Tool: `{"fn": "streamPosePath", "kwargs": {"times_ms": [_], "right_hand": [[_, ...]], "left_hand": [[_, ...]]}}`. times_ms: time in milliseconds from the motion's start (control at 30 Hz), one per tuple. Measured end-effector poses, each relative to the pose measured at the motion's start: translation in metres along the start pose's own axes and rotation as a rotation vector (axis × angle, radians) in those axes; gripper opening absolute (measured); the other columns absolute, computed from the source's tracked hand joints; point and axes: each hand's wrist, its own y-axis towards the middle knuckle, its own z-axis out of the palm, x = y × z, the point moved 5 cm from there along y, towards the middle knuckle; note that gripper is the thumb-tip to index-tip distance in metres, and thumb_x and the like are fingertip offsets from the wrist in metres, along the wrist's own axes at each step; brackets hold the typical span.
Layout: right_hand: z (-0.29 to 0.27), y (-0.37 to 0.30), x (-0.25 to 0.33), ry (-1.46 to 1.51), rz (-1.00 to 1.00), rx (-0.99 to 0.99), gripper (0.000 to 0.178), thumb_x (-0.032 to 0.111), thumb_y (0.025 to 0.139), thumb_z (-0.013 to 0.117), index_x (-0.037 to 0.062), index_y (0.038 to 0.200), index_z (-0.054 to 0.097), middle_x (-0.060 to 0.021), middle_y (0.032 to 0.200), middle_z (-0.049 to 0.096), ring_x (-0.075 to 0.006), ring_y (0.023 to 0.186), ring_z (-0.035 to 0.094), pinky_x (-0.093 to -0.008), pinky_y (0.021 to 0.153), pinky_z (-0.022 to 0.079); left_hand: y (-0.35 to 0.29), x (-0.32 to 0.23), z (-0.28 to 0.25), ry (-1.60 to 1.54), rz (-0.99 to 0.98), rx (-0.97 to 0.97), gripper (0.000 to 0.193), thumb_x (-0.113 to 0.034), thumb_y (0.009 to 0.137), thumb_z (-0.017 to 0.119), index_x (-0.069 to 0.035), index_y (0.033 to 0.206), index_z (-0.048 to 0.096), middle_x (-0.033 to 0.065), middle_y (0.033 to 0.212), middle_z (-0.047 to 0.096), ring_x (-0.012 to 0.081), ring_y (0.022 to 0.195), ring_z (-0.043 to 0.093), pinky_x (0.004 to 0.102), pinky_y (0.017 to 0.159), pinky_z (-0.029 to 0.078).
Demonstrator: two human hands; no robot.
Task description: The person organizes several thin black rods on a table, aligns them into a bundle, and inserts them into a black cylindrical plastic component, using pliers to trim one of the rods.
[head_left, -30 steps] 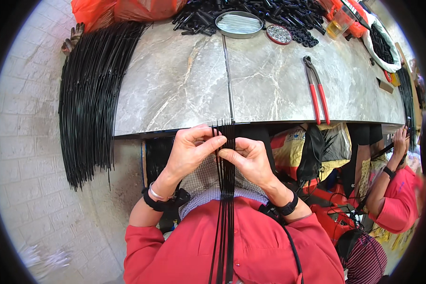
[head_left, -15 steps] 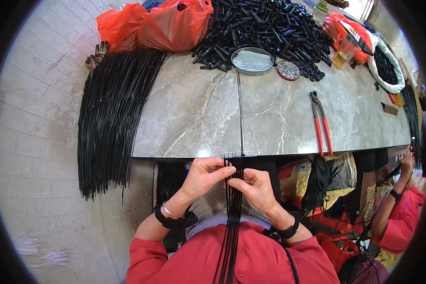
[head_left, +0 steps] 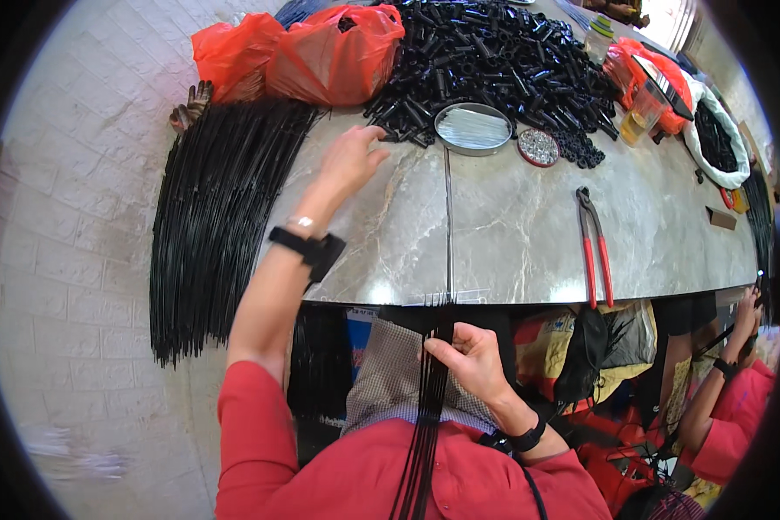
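Note:
My right hand [head_left: 475, 360] pinches a flat bundle of thin black cables [head_left: 430, 394] between thumb and fingers, just below the table's near edge. The cables run down over my lap, and their upper tips stick up at the edge. My left hand [head_left: 351, 160] is over the far left part of the table, its thumb apart from its fingers and nothing visible in it. Its fingertips are close to the near left fringe of a heap of short black tubes [head_left: 494, 65]; I cannot tell whether they touch.
A thick sheaf of black cables [head_left: 221, 234] hangs over the table's left side, below red plastic bags [head_left: 334, 56]. Behind the middle stand a round tin of pale thin rods [head_left: 473, 130] and a dish of small metal parts [head_left: 539, 147]. Red-handled pliers [head_left: 594, 251] lie right. A co-worker's hand [head_left: 741, 325] is far right.
My left hand has let go of the cable bundle and moved up and left across the table to the tube heap. The right hand keeps its hold. The view has shifted slightly.

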Motion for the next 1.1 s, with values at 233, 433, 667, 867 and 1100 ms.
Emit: {"fn": "streamPosePath", "kwargs": {"times_ms": [233,433,667,867,1100], "right_hand": [[-0.008,-0.004,0.004,0.005,0.004,-0.048,0.011,0.003,0.088,0.064,-0.0053,0.094,0.065,-0.0059,0.085,0.069,-0.0081,0.076,0.063,-0.0229,0.068,0.051],[-0.003,-0.010,0.005,0.041,0.007,-0.022,0.007,0.002,0.089,0.061,-0.0040,0.092,0.064,-0.0077,0.082,0.068,-0.0125,0.075,0.065,-0.0256,0.069,0.053],[-0.010,-0.010,0.003,-0.048,-0.017,-0.024,0.005,0.001,0.089,0.061,-0.0033,0.090,0.064,-0.0073,0.083,0.069,-0.0115,0.075,0.064,-0.0251,0.068,0.052],[0.000,-0.007,0.007,-0.017,-0.008,0.004,0.009,0.002,0.090,0.061,-0.0044,0.095,0.063,-0.0095,0.084,0.068,-0.0124,0.075,0.065,-0.0253,0.069,0.053],[0.005,-0.009,0.009,0.003,-0.020,-0.006,0.008,0.002,0.089,0.062,-0.0042,0.093,0.065,-0.0046,0.082,0.068,-0.0073,0.073,0.062,-0.0217,0.066,0.051]], "left_hand": [[0.024,0.020,0.050,0.060,-0.144,-0.028,0.031,-0.016,0.080,0.067,-0.005,0.109,0.066,0.0193,0.109,0.062,0.0357,0.106,0.057,0.0418,0.089,0.045],[-0.004,0.013,0.026,-0.140,-0.049,-0.067,0.019,-0.015,0.079,0.068,-0.003,0.094,0.070,0.0154,0.089,0.065,0.0345,0.080,0.062,0.0376,0.071,0.049],[-0.098,-0.050,-0.017,-0.284,-0.110,0.200,0.016,-0.008,0.075,0.068,-0.002,0.089,0.069,0.0080,0.082,0.065,0.0174,0.072,0.062,0.0284,0.065,0.048],[-0.157,-0.064,-0.007,-1.144,-0.383,0.400,0.016,0.000,0.081,0.065,0.001,0.091,0.054,0.0150,0.097,0.067,0.0152,0.083,0.065,0.0256,0.073,0.053],[-0.186,-0.070,0.005,-1.424,-0.481,0.379,0.016,-0.004,0.087,0.062,0.000,0.103,0.059,0.0118,0.092,0.068,0.0150,0.080,0.066,0.0259,0.071,0.054]]}}
